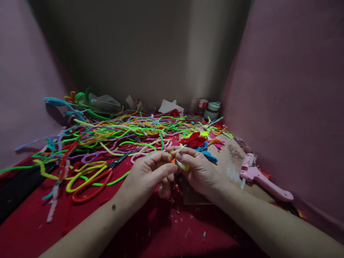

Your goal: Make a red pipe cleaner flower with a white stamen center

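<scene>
Yellow-and-orange craft piece [184, 166] sits between the hands, pinched, presumably for fine control, by the right hand [199, 172]; the left hand [152, 171] curls narrowly at its edge, though whether it grips I cannot tell. Scissors [110, 170] lie left of the left hand, glue gun [254, 173] right of the right, seemingly for easy reach.

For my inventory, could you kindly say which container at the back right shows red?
The middle jar, between the clear bottle at left and the lidded cup at right; neither shows red.

Craft workspace [199, 222]: pipe cleaners [131, 129], glue gun [252, 173]
</scene>
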The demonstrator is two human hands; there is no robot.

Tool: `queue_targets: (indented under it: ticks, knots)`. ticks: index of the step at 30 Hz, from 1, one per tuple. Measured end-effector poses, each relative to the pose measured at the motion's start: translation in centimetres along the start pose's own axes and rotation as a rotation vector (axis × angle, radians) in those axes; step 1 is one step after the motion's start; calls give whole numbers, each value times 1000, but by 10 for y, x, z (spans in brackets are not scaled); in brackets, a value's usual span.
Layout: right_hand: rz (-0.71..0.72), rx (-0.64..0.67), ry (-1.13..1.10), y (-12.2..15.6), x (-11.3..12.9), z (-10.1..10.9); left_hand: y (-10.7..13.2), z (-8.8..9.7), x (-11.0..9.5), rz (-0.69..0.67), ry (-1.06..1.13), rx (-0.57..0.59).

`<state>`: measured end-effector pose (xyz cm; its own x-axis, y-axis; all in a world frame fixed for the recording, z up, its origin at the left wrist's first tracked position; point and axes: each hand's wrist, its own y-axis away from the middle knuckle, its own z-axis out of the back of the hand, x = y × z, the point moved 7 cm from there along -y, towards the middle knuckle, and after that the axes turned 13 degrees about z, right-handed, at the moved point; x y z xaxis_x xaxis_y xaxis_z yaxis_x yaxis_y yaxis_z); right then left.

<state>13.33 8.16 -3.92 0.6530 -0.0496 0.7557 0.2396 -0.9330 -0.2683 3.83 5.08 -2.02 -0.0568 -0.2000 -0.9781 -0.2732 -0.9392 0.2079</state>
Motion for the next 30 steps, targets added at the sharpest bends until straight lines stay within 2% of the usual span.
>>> queue_targets:
  ticks: [3,5,9,17,21,25,27,28,30]
  knots:
    - [8,22,64,0,-2,2,7,8,-12,-153,-165,-230]
    - [10,80,118,1,-1,-1,8,9,-13,-162,-170,-256]
    - [9,153,199,3,3,-5,3,11,-4,-31,-47,-139]
    - [18,87,128,2,4,-4,-3,6,4,71,210,26]
    - [16,134,120,2,3,-7,-5,0,8,115,312,128]
    - [24,165,105,4,3,-9,-3,-7,9,162,271,227]
    - [34,132,115,4,4,-8,-1,-6,6,109,98,171]
    - [37,110,113,4,4,-7,0,-3,3,39,-27,90]
    - [33,56,85,4,3,-4,5,4,-9,-197,-329,-131]
